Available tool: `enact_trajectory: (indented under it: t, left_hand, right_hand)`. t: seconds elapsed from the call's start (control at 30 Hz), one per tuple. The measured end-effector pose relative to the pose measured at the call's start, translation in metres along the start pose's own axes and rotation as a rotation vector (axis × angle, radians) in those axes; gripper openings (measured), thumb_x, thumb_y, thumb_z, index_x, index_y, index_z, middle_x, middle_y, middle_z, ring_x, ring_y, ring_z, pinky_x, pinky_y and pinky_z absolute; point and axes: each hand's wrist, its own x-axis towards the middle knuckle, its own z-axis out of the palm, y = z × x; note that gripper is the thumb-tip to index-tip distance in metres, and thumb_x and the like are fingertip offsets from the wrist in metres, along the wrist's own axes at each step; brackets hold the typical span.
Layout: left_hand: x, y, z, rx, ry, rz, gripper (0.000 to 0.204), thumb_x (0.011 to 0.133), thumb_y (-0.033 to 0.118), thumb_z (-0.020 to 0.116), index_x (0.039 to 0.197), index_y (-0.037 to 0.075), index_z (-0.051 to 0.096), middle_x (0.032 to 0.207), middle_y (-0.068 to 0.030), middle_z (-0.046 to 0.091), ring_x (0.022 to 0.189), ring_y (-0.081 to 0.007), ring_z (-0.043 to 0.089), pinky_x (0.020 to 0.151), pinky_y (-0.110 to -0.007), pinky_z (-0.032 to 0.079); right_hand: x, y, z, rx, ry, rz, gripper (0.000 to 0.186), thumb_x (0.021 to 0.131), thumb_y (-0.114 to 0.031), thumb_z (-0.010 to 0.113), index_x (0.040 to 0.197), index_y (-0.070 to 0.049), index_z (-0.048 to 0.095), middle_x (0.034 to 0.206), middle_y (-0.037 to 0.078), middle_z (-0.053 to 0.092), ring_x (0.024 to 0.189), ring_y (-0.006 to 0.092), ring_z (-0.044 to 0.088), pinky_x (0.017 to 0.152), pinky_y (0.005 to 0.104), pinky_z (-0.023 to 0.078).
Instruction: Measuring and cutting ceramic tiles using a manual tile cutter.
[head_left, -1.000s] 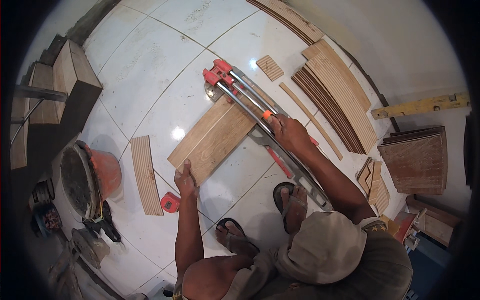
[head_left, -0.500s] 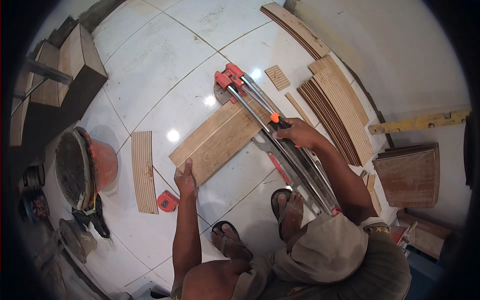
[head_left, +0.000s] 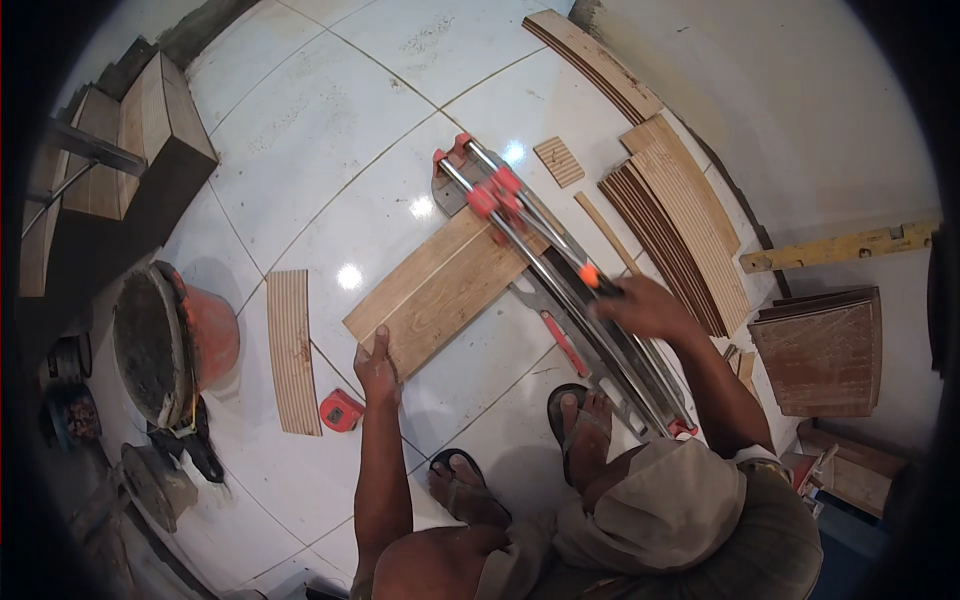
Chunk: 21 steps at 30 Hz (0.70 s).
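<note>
A wood-look tile (head_left: 445, 300) with a pale line along it lies under the twin steel rails of a manual tile cutter (head_left: 640, 384). My left hand (head_left: 377, 372) is closed on the tile's near-left end, thumb on top and fingers beneath. With my right hand (head_left: 650, 306), slightly blurred, I grip the cutter's dark handle (head_left: 604, 286), which has an orange part at its front. The red carriage (head_left: 496, 194) of the cutter sits on the rails over the tile's far-right end. Whether a scored line runs beneath the rails is hidden.
Striped tile strips (head_left: 292, 350) and a red tape measure (head_left: 341, 410) lie left, near a mortar bucket (head_left: 212, 335). Stacked tile pieces (head_left: 680, 215) line the right wall beside a yellow level (head_left: 840, 246). Steps (head_left: 150, 150) rise at far left. My sandalled feet stand close to the cutter.
The red carriage has slid along the rails from the far end toward me. My right hand has come back and right with the handle. My left hand still holds the tile.
</note>
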Motion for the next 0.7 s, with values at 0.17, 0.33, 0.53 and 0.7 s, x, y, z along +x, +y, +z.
enact_trajectory:
  t: [0.17,0.33,0.53,0.7]
  left_hand:
    - [0.0,0.001,0.0,0.013,0.002,-0.004,0.057,0.1,0.033,0.074,0.137,-0.004,0.052,0.125,-0.0141,0.065,0.112,-0.023,0.066,0.1,-0.036,0.053]
    - [0.002,-0.001,0.004,0.003,0.04,-0.034,0.063,0.103,0.044,0.067,0.139,-0.004,0.049,0.124,-0.0147,0.066,0.108,-0.0252,0.069,0.094,-0.039,0.057]
    - [-0.029,-0.007,-0.009,0.066,0.107,-0.038,0.069,0.104,0.052,0.06,0.142,-0.004,0.046,0.127,-0.018,0.065,0.108,-0.0276,0.071,0.092,-0.042,0.06]
    - [-0.074,-0.037,-0.044,0.049,0.24,-0.029,0.071,0.104,0.051,0.063,0.144,-0.003,0.044,0.128,-0.0182,0.065,0.11,-0.0276,0.07,0.096,-0.041,0.058]
  right_hand:
    - [-0.091,0.091,0.014,-0.165,-0.376,0.222,0.052,0.086,-0.051,0.07,0.088,0.0,0.075,0.078,0.018,0.073,0.074,0.0288,0.073,0.073,0.043,0.055]
    - [-0.088,0.181,0.041,-0.288,-0.488,0.08,0.048,0.09,-0.049,0.068,0.09,-0.002,0.076,0.083,0.02,0.074,0.079,0.0351,0.072,0.075,0.047,0.054]
    - [0.067,0.072,0.008,-0.061,0.472,-0.24,0.033,0.092,-0.038,0.073,0.098,-0.006,0.07,0.085,0.014,0.07,0.081,0.0343,0.07,0.073,0.0454,0.054]
    - [0.173,0.031,0.015,-0.184,0.499,-0.451,0.051,0.088,-0.044,0.077,0.123,-0.009,0.065,0.118,0.017,0.067,0.102,0.0349,0.07,0.088,0.0463,0.056]
